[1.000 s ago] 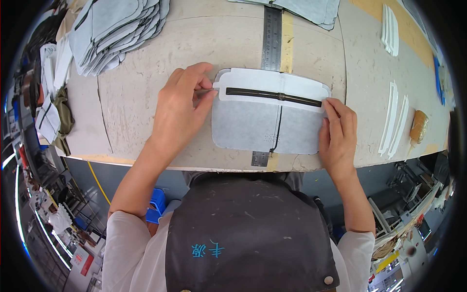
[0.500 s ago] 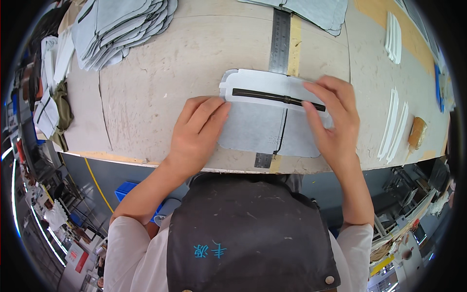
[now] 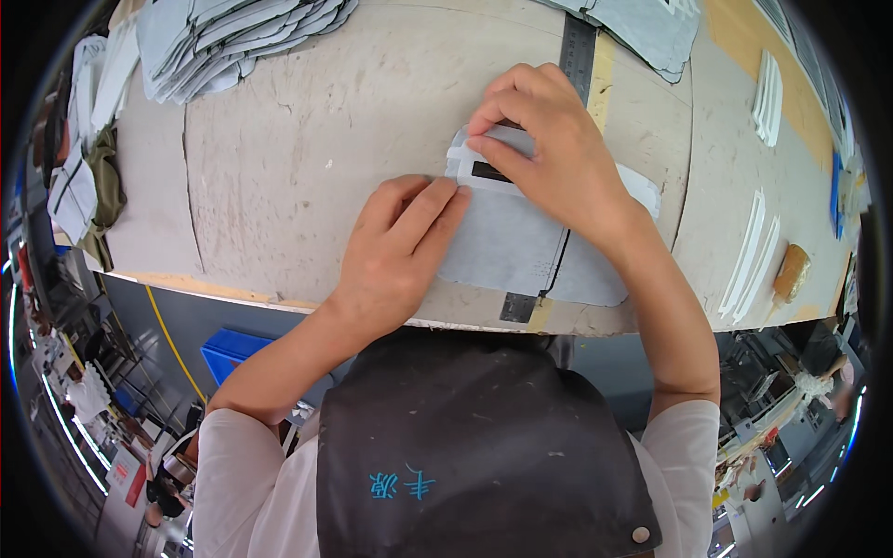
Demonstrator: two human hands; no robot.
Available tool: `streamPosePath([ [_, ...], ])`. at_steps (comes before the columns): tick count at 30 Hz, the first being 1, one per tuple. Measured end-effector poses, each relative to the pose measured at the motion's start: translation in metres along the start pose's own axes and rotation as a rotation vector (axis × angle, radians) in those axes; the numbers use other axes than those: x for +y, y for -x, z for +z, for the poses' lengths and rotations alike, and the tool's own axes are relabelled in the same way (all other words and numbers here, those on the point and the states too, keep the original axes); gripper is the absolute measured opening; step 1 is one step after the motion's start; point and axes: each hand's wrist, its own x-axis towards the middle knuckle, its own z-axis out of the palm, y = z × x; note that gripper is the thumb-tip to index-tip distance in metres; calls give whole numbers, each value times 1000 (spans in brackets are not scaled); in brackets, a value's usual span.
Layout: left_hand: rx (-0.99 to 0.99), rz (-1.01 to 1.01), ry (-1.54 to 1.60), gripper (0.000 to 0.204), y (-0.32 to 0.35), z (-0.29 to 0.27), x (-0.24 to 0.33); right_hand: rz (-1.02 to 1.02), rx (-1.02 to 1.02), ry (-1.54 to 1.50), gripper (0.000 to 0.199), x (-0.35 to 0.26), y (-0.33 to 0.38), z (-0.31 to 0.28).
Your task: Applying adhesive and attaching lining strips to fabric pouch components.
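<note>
A grey panel with rounded corners lies on the bench before me. A white strip frames its dark slot, and a black line runs down its lower part. At the panel's left edge my left hand has its fingers drawn together, the tips on the end of the white strip. My right hand reaches across the top, thumb and forefinger brought together near the upper left corner. What lies between those fingertips is too small to make out. The hand covers much of the slot and the panel's upper right.
A stack of grey panels sits at the far left, with more panels at the far right. A steel ruler runs under the work. White strips and a brown-handled tool lie to the right.
My right hand has moved left and away from me, from the panel's right end to its upper left, its fingers closing together. My left hand stays at the left edge.
</note>
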Motion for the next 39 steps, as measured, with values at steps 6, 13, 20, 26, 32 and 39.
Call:
streamPosePath([
  [6,-12,18,-2,39,-1,-1,1,-12,-19,43,11,0,1,0],
  [13,-23,32,1,37,0,0,0,-25,38,32,13,2,2,5],
  [20,-21,28,-31,32,-1,1,0,-49,19,66,14,1,3,4],
  [26,-6,42,-38,30,-2,2,-1,-56,20,68,16,0,4,4],
  [32,-19,50,-41,31,-1,2,0,-64,66,53,14,1,4,8],
  [39,-24,58,-51,33,-3,-1,-1,60,199,9,14,-3,12,-20],
])
